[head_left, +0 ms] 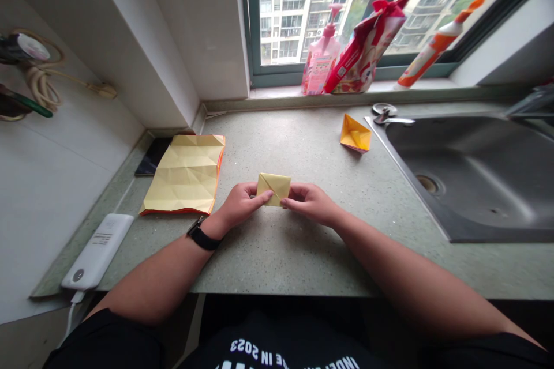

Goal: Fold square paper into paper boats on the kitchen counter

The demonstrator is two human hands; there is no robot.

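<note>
A small folded yellow paper (pixel 273 187) is held just above the speckled green countertop (pixel 303 242), between both hands. My left hand (pixel 241 204), with a black watch at the wrist, pinches its left edge with the fingers closed. My right hand (pixel 308 202) pinches the right lower edge in the same way. A finished orange-yellow folded paper box (pixel 355 134) sits farther back, near the sink's corner. A creased yellow sheet with a red underside (pixel 185 174) lies flat to the left of my hands.
A steel sink (pixel 471 179) fills the right side. On the window sill stand a pink pump bottle (pixel 320 60), a red pouch (pixel 366 49) and an orange-white tube (pixel 435 49). A white power bank (pixel 98 251) and a dark phone (pixel 151 157) lie at the left.
</note>
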